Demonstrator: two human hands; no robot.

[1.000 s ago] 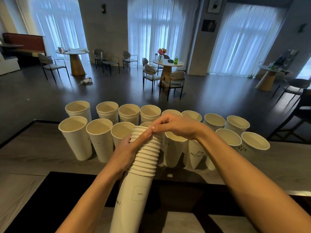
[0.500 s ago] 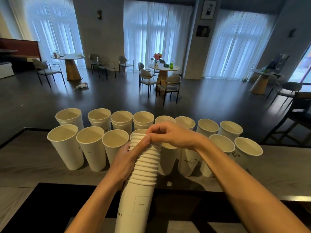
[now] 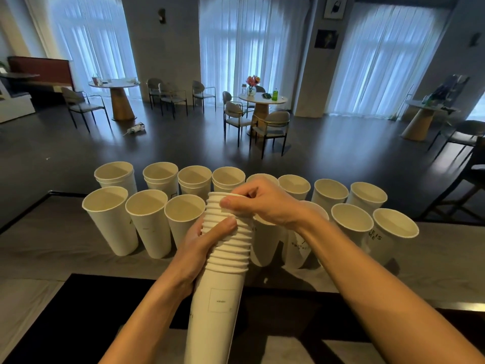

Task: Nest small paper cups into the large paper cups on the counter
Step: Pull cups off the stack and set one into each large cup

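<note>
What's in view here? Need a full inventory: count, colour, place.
large cups: about fifteen, white, two rows on the counter; a few partly hidden by the hands
stack: one, white, many nested cups, centre foreground, held in both hands
counter: one, grey, under the cups
mat: one, black, near side of the counter
tables: three, round, pale tops, across the room
chairs: several, grey, by the tables
flowers: one bunch, pink and orange, middle table
bottle: one, green, middle table
curtains: white, along the back windows
left hand: grips the stack's rims from the left
right hand: pinches the stack's top rim
</note>
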